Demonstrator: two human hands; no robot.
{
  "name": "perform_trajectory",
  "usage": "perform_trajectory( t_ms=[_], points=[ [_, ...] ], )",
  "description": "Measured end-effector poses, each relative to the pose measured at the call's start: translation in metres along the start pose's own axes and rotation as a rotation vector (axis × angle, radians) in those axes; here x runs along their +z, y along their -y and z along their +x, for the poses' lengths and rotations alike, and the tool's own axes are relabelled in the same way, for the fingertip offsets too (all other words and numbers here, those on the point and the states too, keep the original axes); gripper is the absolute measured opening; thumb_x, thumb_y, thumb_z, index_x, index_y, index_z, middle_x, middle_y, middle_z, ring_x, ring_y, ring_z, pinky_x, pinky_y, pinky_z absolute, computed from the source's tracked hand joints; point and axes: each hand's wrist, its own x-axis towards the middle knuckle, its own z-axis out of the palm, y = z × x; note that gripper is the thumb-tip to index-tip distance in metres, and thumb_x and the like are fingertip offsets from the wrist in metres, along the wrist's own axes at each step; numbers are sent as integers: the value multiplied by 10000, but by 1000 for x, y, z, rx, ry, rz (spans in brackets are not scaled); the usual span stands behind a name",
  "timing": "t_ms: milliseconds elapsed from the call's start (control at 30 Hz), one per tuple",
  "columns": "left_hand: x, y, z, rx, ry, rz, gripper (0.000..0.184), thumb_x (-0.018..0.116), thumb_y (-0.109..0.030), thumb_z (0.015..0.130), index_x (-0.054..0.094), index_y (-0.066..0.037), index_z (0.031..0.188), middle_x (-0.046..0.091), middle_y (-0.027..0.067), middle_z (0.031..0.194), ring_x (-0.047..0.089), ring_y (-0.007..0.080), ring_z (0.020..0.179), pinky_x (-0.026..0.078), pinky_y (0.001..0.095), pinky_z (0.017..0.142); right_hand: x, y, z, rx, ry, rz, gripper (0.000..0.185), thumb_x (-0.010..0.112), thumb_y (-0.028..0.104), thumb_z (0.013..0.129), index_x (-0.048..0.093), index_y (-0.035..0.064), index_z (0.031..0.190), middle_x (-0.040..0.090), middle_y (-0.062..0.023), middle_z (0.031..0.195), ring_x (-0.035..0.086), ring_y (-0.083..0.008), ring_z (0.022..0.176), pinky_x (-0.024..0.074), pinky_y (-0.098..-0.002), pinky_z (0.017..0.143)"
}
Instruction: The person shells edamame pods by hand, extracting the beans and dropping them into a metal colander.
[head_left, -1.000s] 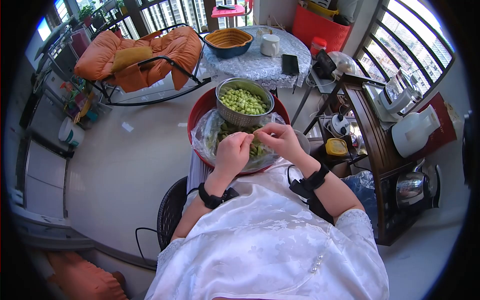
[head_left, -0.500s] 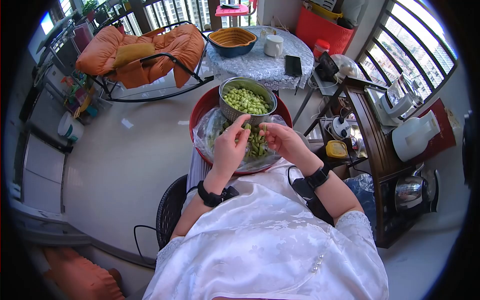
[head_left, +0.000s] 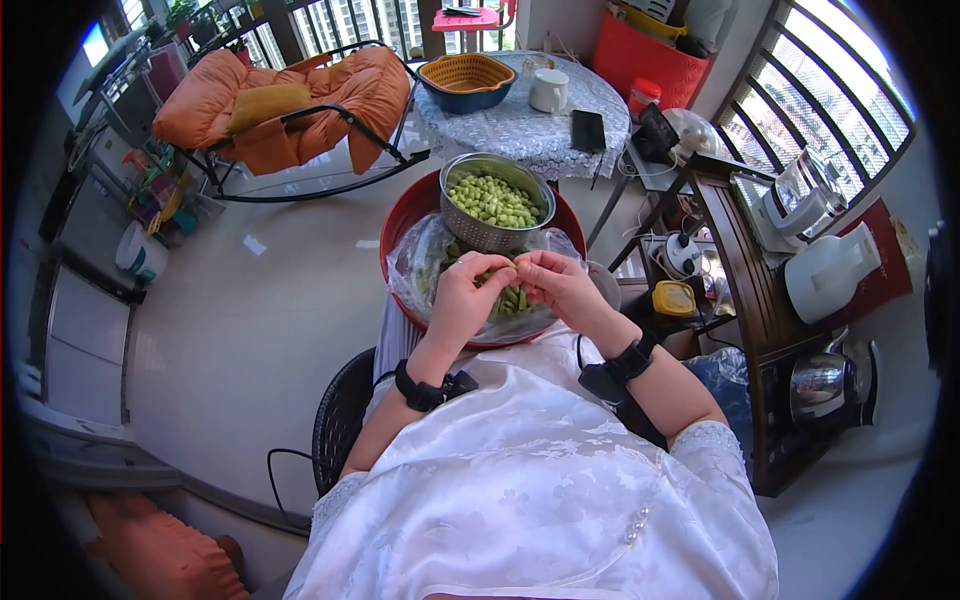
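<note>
My left hand and my right hand meet fingertip to fingertip in front of me, both pinched closed on a small green bean pod, mostly covered by the fingers. Below them, more green pods lie on a clear plastic bag inside a red basin. A perforated steel colander sits at the far side of the basin, just beyond my fingers. Shelled green beans fill much of it.
A round table with a lace cloth stands beyond the basin, bearing a yellow basket, a white mug and a phone. An orange rocking chair is at left. To the right, a dark wooden shelf holds appliances.
My hands have come together; the fingertips that were apart now touch. The left index finger, stretched out before, is bent into a pinch. The colander and basin stay in place.
</note>
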Motion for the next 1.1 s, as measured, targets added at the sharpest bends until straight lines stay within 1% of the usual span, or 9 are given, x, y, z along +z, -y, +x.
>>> perform_trajectory(
  t_ms=[400, 567, 667, 800, 867, 900, 967, 1033, 1100],
  points=[
    [-2, -1, 1, -16, 6, -42, 120, 703, -75, 869, 712, 8, 957, 662, 56, 865, 619, 141, 806, 475, 273, 713, 9, 6, -5, -15, -36, 19, 204, 692, 187, 930, 639, 64, 1084, 657, 16, 959, 583, -55, 790, 457, -210, 677],
    [0, 1, 2, 36, -34, -20, 112, 702, -58, 861, 715, 13, 947, 650, 50, 846, 606, 143, 804, 465, 273, 711, 2, 1, -3, -26, 12, -213, 206, 672, 267, 948, 669, 69, 1005, 656, 35, 875, 534, -37, 723, 425, -195, 652],
    [-1, 3, 2, 92, -67, 34, 98, 714, -76, 836, 725, 2, 895, 648, 61, 795, 614, 156, 720, 473, 282, 639, 5, 2, -4, -66, -7, -305, 223, 640, 271, 971, 666, 50, 958, 656, 28, 886, 531, -43, 726, 433, -219, 646],
    [-4, 10, 2, -53, 6, -35, 116, 720, -97, 825, 728, 11, 866, 663, 62, 763, 602, 142, 684, 460, 273, 631, 8, 5, -7, -247, 19, -543, 183, 642, 204, 959, 644, 21, 948, 643, -4, 849, 549, -98, 715, 439, -265, 637],
    [-5, 13, 1, -109, 36, -49, 126, 721, -106, 823, 727, 15, 858, 666, 61, 750, 596, 133, 673, 456, 270, 628, 11, 14, -11, -500, 29, -1022, 111, 635, 103, 924, 616, -3, 952, 611, -59, 836, 568, -187, 737, 448, -307, 653],
    [-6, 17, 1, -143, 78, -82, 135, 716, -117, 832, 730, 13, 864, 664, 44, 743, 585, 115, 670, 446, 262, 620, 10, 16, -10, -500, 30, -1023, 111, 635, 103, 924, 616, -3, 952, 611, -59, 836, 568, -187, 737, 448, -307, 653],
    [-7, 20, 1, -177, 122, -117, 144, 711, -128, 841, 732, 12, 870, 661, 27, 735, 574, 98, 666, 436, 253, 613, 7, 18, -9, -676, 131, -1125, 85, 628, 38, 888, 606, -6, 959, 581, -104, 849, 569, -245, 772, 452, -330, 671],
    [-8, 18, 2, -427, 216, -320, 171, 693, -160, 877, 735, 5, 893, 629, -19, 717, 529, 61, 645, 391, 224, 583, 8, 21, -11, -667, 141, -1110, 75, 620, 30, 892, 604, -8, 955, 585, -107, 862, 570, -248, 789, 455, -332, 680],
    [-10, 18, 3, -461, 243, -394, 179, 671, -183, 901, 729, -13, 897, 615, -27, 720, 494, 44, 629, 354, 208, 559, 8, 22, -12, -659, 149, -1095, 65, 612, 23, 896, 601, -10, 951, 589, -110, 876, 570, -251, 807, 458, -333, 689]
  ],
)
